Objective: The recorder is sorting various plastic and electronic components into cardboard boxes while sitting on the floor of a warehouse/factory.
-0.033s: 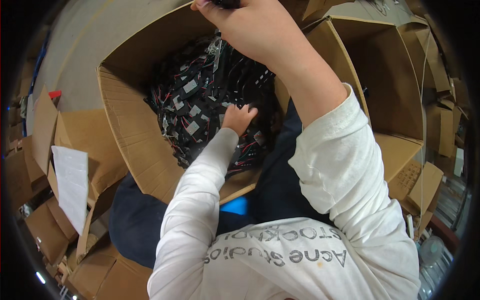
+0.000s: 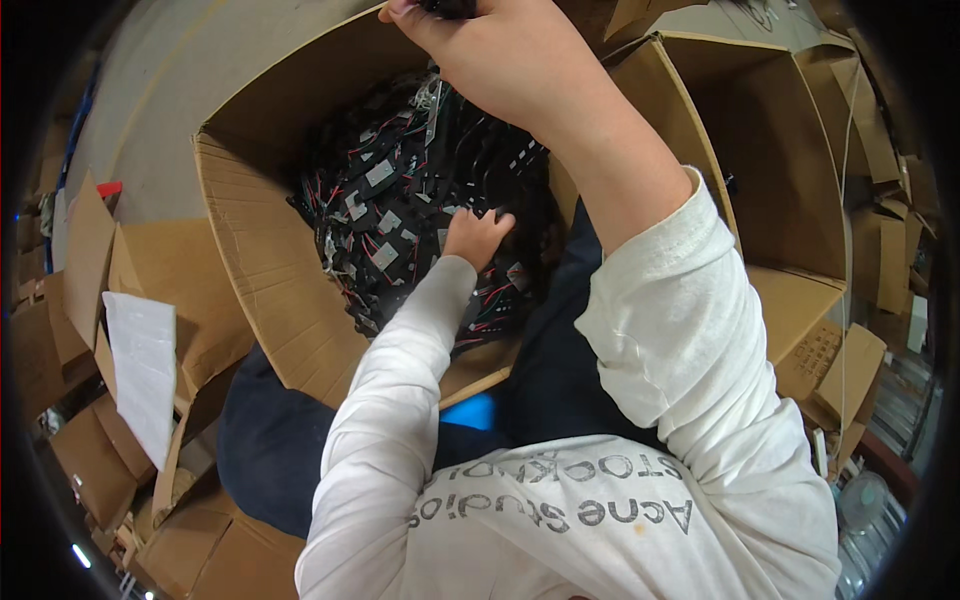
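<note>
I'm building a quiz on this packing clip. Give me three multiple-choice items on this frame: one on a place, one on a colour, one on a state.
1. Where is the left hand?
A. Inside the open box, on the pile of wired parts
B. On the white sheet
C. On the floor

2. What colour are the sleeves?
A. Red
B. White
C. Green

3. How is the right hand?
A. Flat on a box flap
B. Hanging open at the side
C. Raised and closed on a dark thing

Key: 1 A, its fingers lie among the parts; 2 B, both forearms are in white; 3 C, the fingers curl round a dark thing at the top edge.
</note>
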A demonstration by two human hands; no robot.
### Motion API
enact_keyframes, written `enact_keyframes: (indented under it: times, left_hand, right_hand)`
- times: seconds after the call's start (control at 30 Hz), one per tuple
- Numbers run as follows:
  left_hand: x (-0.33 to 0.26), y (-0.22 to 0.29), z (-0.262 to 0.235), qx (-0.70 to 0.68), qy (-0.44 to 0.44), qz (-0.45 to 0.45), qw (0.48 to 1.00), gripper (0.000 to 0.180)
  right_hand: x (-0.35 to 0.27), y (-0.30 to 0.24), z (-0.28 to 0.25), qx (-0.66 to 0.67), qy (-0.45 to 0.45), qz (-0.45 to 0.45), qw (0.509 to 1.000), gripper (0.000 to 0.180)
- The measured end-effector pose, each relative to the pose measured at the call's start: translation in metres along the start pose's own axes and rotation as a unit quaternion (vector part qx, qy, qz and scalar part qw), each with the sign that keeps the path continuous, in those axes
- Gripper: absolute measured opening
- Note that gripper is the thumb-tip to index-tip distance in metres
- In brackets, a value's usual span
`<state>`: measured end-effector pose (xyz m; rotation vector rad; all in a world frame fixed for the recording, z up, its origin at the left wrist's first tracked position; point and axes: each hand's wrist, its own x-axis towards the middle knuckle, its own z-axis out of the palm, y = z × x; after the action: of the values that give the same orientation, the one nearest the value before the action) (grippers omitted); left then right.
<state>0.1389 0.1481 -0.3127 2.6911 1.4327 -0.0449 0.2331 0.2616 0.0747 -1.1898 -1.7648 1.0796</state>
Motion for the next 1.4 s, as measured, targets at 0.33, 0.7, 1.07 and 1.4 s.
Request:
enact_keyframes:
  times: [0.33,0.7,1.07,1.4]
  left_hand:
    - [0.012,-0.073,-0.082,-0.242,-0.02,-0.041,0.969,0.034]
    - [-0.008,-0.118,-0.157,-0.214,-0.064,-0.239,0.945,0.033]
    - [0.015,-0.12,-0.189,-0.201,0.303,-0.111,0.925,0.023]
    - [0.01,-0.086,-0.276,-0.504,0.395,-0.12,0.758,0.036]
  right_hand:
    - [0.001,0.0,-0.007,-0.051,0.007,0.039,0.998,0.028]
    - [0.002,0.005,-0.006,-0.023,0.016,-0.001,1.0,0.027]
    - [0.006,0.016,-0.011,-0.04,0.024,0.044,0.998,0.026]
    - [0.014,0.049,0.01,-0.211,-0.156,-0.049,0.964,0.022]
